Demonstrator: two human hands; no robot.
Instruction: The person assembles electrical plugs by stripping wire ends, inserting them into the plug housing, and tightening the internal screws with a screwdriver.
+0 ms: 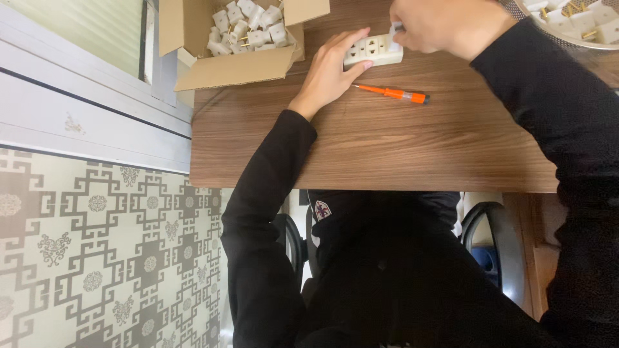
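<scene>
Plainly, the left hand presses flat on the socket strip to steady it — fingers together — while the right hand pinches a white plug over its end.

On your bench: one white socket strip, one orange screwdriver, one cardboard box with roughly a dozen white plugs, one metal bowl holding several more.
</scene>
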